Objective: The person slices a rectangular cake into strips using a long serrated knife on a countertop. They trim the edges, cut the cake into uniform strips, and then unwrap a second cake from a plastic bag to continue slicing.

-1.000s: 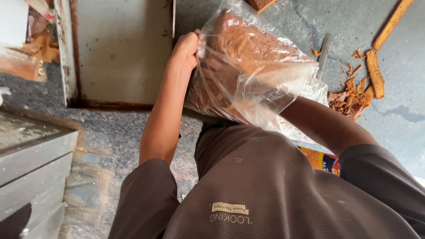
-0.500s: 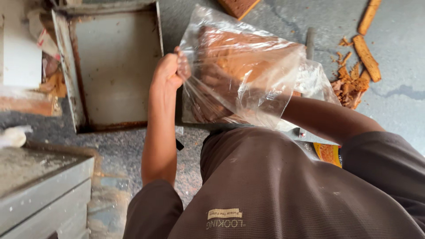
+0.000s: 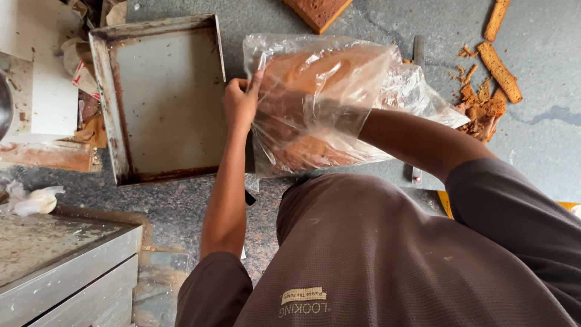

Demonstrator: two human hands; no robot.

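The person's brown shirt [image 3: 387, 260] fills the lower right of the frame, seen from above. Beyond it a grey floor [image 3: 544, 139] runs across the top and right. In the upper left lies a metal tray [image 3: 163, 97], rusty along its walls, with nothing in it. A steel cabinet [image 3: 60, 266] sits in the lower left corner, and a crumpled white scrap [image 3: 36, 200] lies just above it.

At centre top is a clear plastic bag [image 3: 321, 103] with a brown loaf [image 3: 315, 79] inside, held up just right of the tray. The left hand [image 3: 241, 103] is closed on the bag's left edge, fingers curled and pinching the film. The right arm goes into the bag from the right; the right hand is under the plastic and loaf, so how far it is open cannot be told.

At the upper right, well apart from the bag, are brown crust strips [image 3: 499, 69] and a heap of crumbs [image 3: 481, 109]. A brown slab [image 3: 318, 11] pokes in at the top edge.
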